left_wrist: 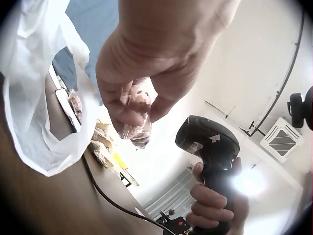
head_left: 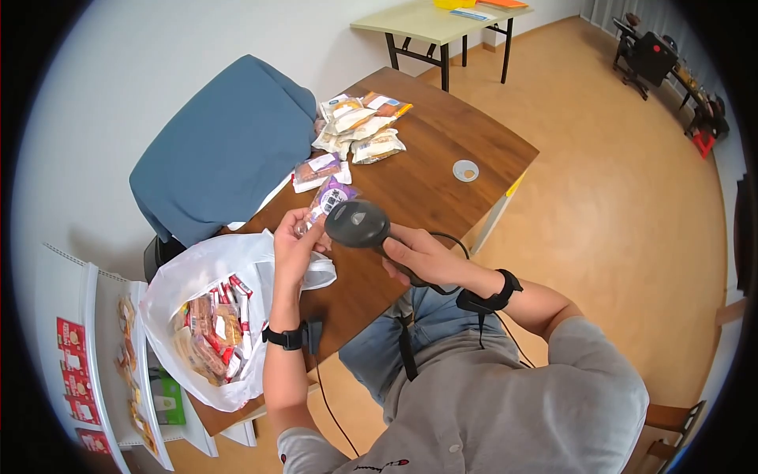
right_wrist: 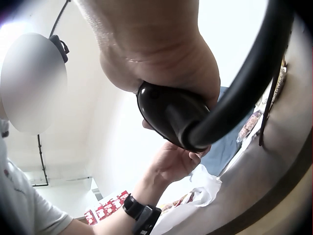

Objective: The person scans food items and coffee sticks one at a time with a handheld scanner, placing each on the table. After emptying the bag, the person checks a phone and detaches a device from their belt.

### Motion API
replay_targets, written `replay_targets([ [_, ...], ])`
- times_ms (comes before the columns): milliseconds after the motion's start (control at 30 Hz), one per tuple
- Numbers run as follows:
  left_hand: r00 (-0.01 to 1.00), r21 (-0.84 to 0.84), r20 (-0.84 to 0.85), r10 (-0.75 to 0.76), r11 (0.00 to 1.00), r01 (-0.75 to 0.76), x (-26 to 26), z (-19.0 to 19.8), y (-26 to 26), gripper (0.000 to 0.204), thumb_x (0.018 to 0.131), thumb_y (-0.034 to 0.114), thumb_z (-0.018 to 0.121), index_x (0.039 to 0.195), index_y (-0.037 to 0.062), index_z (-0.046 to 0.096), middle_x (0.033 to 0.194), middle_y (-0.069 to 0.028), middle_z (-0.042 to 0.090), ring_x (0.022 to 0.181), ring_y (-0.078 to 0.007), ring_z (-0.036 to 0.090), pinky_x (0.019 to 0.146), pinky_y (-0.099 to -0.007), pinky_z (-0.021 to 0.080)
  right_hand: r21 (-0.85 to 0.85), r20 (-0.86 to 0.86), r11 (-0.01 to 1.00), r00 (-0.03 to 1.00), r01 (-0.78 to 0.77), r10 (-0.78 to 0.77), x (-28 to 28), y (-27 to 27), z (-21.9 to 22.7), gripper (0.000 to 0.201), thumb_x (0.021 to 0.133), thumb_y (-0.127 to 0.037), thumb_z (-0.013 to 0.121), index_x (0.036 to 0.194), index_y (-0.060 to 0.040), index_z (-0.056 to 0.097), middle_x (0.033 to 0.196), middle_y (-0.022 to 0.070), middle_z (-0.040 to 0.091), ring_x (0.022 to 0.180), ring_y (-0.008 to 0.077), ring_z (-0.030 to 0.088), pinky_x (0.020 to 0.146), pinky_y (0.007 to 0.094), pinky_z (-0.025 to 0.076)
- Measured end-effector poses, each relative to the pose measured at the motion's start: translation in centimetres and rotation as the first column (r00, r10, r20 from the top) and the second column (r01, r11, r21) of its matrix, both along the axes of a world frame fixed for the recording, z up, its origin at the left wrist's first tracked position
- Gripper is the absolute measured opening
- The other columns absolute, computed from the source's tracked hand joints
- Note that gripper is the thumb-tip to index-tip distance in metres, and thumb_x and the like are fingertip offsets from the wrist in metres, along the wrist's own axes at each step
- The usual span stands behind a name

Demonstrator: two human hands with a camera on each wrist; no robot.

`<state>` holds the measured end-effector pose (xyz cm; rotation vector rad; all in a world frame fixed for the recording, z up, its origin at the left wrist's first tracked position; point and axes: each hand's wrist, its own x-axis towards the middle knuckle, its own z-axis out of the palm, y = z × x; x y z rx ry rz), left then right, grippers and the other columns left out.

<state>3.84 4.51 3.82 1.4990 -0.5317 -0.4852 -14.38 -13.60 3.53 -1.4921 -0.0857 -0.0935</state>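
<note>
In the head view my left hand (head_left: 294,249) pinches a clear and purple food packet (head_left: 335,192) above the wooden table. From the left wrist, its crinkled plastic (left_wrist: 139,128) shows between thumb and fingers. My right hand (head_left: 430,257) grips the handle of a black handheld barcode scanner (head_left: 355,223), whose head overlaps the packet's lower part in the head view. Fingers of the right hand (left_wrist: 209,208) wrap round that handle in the left wrist view. A thick black cable leaves the handle end of the scanner (right_wrist: 164,115) in the right wrist view.
A white plastic bag (head_left: 170,296) full of packaged snacks stands to the left. Several bread packets (head_left: 379,146) lie piled at the back of the table (head_left: 450,126), near a blue cloth (head_left: 229,142). A round lid-like disc (head_left: 466,171) lies toward the right. Shelves (head_left: 106,347) hold goods at left.
</note>
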Motion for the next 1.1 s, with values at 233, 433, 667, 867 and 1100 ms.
replay_targets([
  [233,0.98,0.162,0.2,0.0,0.986,-0.033,9.3,1.5,-3.1,0.024,0.09,0.014,0.07,0.107,0.0,0.06,0.08,-0.0041,0.066,0.061,-0.0064,0.059,0.051,-0.0204,0.044,0.136,-0.067,0.989,0.996,-0.054,0.064,0.2,-1.4,-2.1,0.062,0.1,-0.058,0.036,0.129,-0.0049,0.049,0.074,0.0018,0.055,0.057,0.0055,0.051,0.053,0.0212,0.04],
  [433,0.89,0.266,0.411,0.196,0.908,-0.323,16.5,0.6,-6.6,0.033,0.089,0.023,0.071,0.11,-0.0019,0.064,0.09,-0.01,0.072,0.074,-0.0155,0.067,0.064,-0.0283,0.053,0.156,-0.065,0.988,0.998,0.007,0.003,-1.0,-1.6,-2.3,0.066,0.099,-0.062,0.038,0.129,-0.0048,0.049,0.072,0.0017,0.055,0.056,0.006,0.051,0.053,0.0212,0.039],
  [667,0.715,0.077,0.67,0.2,0.939,-0.335,9.8,2.0,-0.2,0.027,0.088,0.021,0.071,0.104,0.0004,0.067,0.09,-0.0107,0.073,0.083,-0.0163,0.069,0.076,-0.0295,0.054,0.211,-0.125,0.974,0.991,0.077,-0.052,-1.5,-2.5,-3.6,0.062,0.101,-0.057,0.037,0.128,-0.0028,0.051,0.072,0.0032,0.055,0.056,0.0092,0.051,0.054,0.0226,0.04],
  [867,0.826,0.316,0.481,0.294,0.821,-0.476,-1.8,1.4,13.6,0.019,0.093,0.012,0.066,0.102,-0.0047,0.065,0.087,-0.0044,0.067,0.08,-0.0098,0.063,0.072,-0.0228,0.049,0.257,-0.164,0.964,0.986,0.067,-0.025,-1.2,-2.1,-5.1,0.066,0.1,-0.06,0.036,0.128,-0.0021,0.051,0.07,0.0042,0.054,0.055,0.0095,0.05,0.054,0.0227,0.04],
  [1100,0.535,0.483,0.769,0.35,0.228,-0.845,-8.1,-3.4,22.3,0.016,0.085,0.012,0.07,0.091,-0.0025,0.067,0.081,-0.0181,0.07,0.07,-0.0295,0.068,0.067,-0.0368,0.052,0.257,-0.185,0.965,0.983,0.057,-0.009,-0.8,-1.9,-5.3,0.068,0.1,-0.061,0.035,0.127,-0.0008,0.051,0.069,0.0043,0.054,0.055,0.0091,0.05,0.053,0.0227,0.04],
])
